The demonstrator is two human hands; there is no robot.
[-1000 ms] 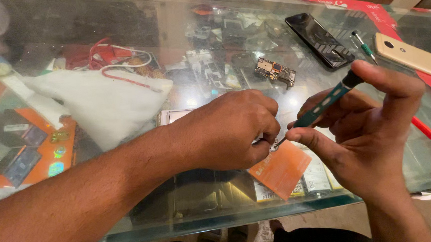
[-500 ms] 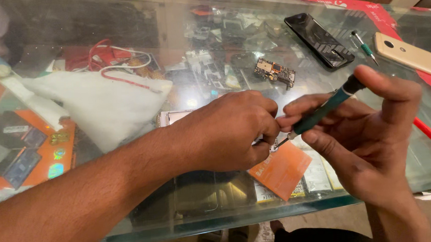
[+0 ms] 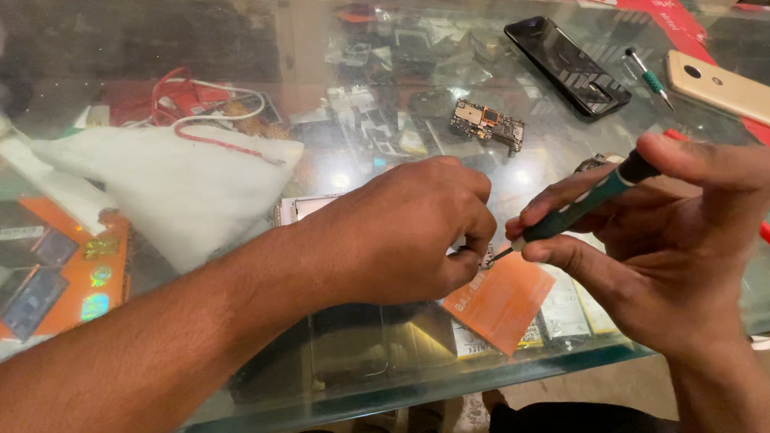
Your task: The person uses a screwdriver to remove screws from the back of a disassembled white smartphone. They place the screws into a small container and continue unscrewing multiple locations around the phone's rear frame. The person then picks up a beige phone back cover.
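The right hand (image 3: 668, 246) grips a slim green-and-black precision screwdriver (image 3: 578, 208). Its thumb and fingers close round the shaft while the forefinger lies over the black cap, a hold that steadies the tool while the shaft is turned. The tip points down and left into the left hand (image 3: 403, 233), which is curled shut, knuckles up. Its fingertips pinch a small metallic part (image 3: 484, 257) that is mostly hidden, so I cannot tell what kind of part it is. Both hands hover just above the glass tabletop (image 3: 324, 53) near its front edge, where the part stays close to the eyes.

Directly beneath the screwdriver tip, an orange card-like packet (image 3: 499, 300) shows under the glass, among other flat packets on the shelf below. Towards the middle of the tabletop lies a small green-and-grey circuit board (image 3: 486, 125), and beyond it, towards the far right corner, a black phone screen panel (image 3: 568, 65) face up. Just beside that lies a second small green-handled screwdriver (image 3: 650, 78), then a gold phone back with a round camera hole (image 3: 728, 89) near the right edge. A crumpled white cloth (image 3: 173, 191) with red and white cables (image 3: 190, 102) behind it sits at the left.
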